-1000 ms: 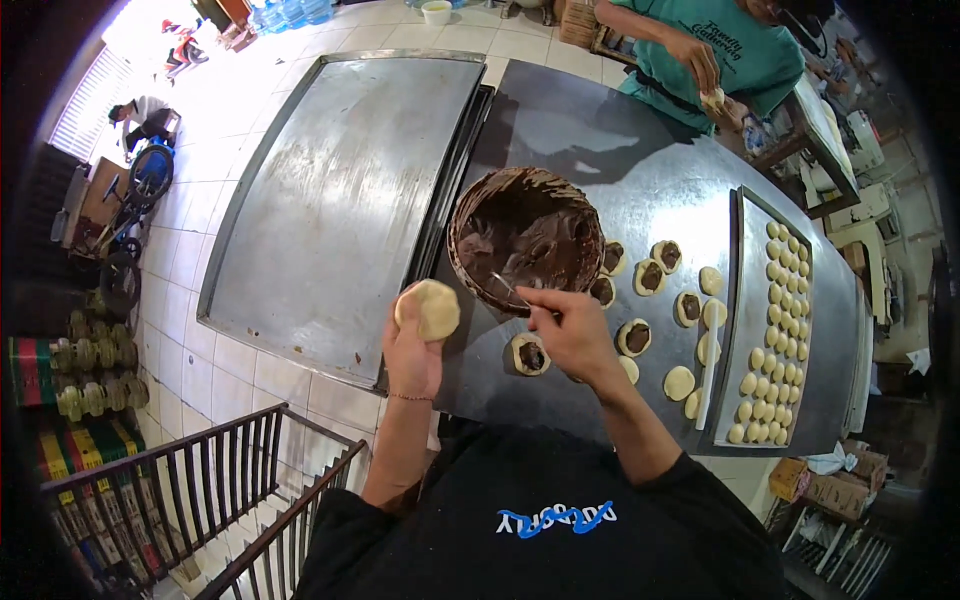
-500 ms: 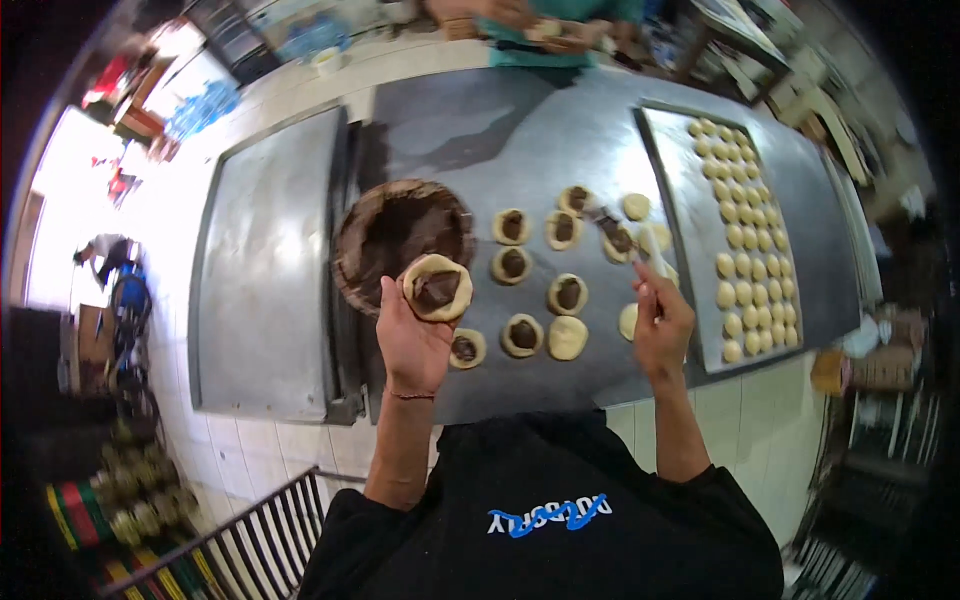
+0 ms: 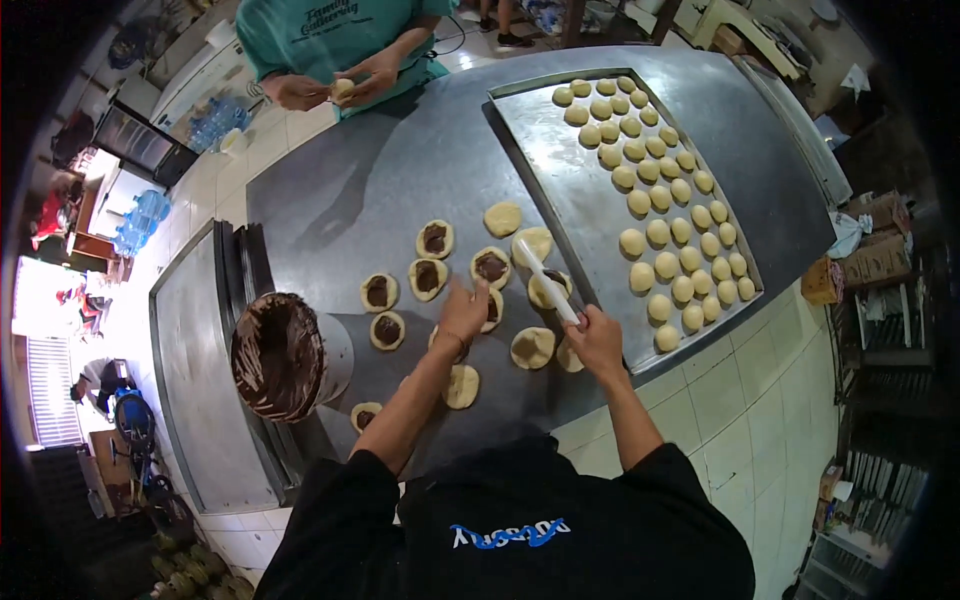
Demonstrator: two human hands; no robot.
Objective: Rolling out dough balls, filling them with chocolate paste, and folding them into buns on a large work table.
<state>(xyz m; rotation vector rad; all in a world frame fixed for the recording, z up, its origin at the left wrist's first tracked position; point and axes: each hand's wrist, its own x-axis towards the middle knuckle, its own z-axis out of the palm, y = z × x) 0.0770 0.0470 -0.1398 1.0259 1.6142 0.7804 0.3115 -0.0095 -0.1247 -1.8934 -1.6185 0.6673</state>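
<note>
My left hand [image 3: 463, 312] rests fingers-down on a flat dough round on the steel table [image 3: 380, 190], among several dough rounds with brown chocolate filling [image 3: 428, 277]. In my right hand [image 3: 597, 338] is a white spatula [image 3: 546, 280], its tip over a filled round [image 3: 548, 287]. Plain dough rounds [image 3: 532, 347] lie just in front of me. A white bucket of chocolate filling [image 3: 280, 355] stands to my left.
A metal tray [image 3: 560, 140] with several rows of dough balls [image 3: 660, 232] lies to the right. Another person in a green shirt [image 3: 330, 25] across the table holds a dough piece. An empty steel tray [image 3: 195, 400] is far left; tiled floor lies beyond.
My left hand no longer holds up a filled dough round; it now presses down on the table. My right hand with the spatula has come closer to the filled rounds. The view has swung right.
</note>
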